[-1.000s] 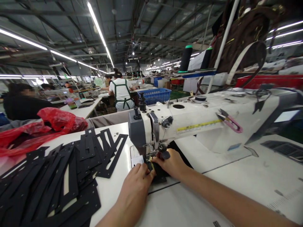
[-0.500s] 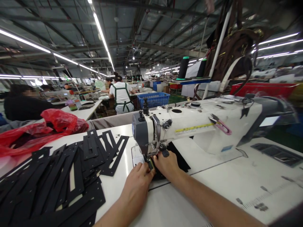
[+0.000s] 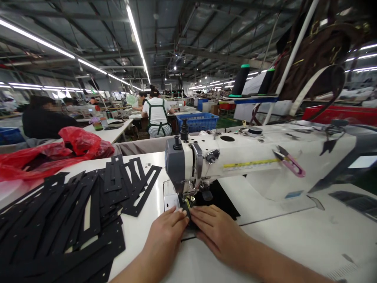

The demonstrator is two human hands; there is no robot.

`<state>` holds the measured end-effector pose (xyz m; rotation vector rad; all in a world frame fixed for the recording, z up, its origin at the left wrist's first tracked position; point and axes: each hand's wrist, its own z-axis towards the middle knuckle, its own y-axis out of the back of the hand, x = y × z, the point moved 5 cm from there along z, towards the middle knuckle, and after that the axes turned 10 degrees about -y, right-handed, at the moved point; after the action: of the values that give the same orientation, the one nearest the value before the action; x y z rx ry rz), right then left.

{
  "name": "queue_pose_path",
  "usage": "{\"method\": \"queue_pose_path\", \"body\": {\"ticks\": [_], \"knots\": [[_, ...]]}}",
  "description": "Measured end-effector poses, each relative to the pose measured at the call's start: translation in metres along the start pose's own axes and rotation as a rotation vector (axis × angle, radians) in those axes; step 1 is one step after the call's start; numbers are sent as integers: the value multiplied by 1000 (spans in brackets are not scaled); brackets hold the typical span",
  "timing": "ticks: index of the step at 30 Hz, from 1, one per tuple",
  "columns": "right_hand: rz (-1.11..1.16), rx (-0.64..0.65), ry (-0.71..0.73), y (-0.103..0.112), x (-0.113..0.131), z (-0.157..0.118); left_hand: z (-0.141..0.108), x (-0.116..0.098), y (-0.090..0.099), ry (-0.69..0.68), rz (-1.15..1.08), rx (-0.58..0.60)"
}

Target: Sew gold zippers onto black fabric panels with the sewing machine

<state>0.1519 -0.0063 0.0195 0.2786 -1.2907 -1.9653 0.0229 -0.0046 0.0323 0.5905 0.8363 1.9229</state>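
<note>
A black fabric piece [image 3: 225,200] lies under the needle area of a white sewing machine [image 3: 250,157], spreading out to the right behind the presser foot [image 3: 188,202]. My left hand [image 3: 165,236] rests at the front left of the foot, fingers stretched forward with their tips at the fabric's near edge. To the right, my right hand [image 3: 220,232] lies flat on the near part of the fabric, its fingers extended and pointing at the foot. Both hands partly cover the fabric. The fingertips of the two hands almost meet in front of the needle.
Black slotted strips [image 3: 73,220] are heaped on the left of the table, with a red plastic bag [image 3: 79,147] behind. Pink-handled snips [image 3: 290,161] sit on the machine arm. Thread cones [image 3: 240,80] stand beyond. A co-worker [image 3: 157,114] works near a blue basket [image 3: 197,122].
My right hand has drawn back from beside the presser foot and now lies flatter, nearer to me. The left hand stays close to the foot, its fingers straighter. The view has shifted slightly.
</note>
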Motion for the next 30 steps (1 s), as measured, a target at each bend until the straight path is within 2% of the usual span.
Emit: {"method": "queue_pose_path", "body": {"ticks": [5, 12, 24, 30], "knots": [[7, -157, -4, -2, 1, -1, 7, -2, -1, -50, 37, 41], [-70, -240, 53, -7, 1, -2, 5, 0, -4, -72, 66, 90], [-117, -273, 31, -4, 2, 8, 12, 6, -9, -104, 102, 128], [-69, -191, 51, -3, -7, 8, 5, 10, -9, 14, -7, 179]]}}
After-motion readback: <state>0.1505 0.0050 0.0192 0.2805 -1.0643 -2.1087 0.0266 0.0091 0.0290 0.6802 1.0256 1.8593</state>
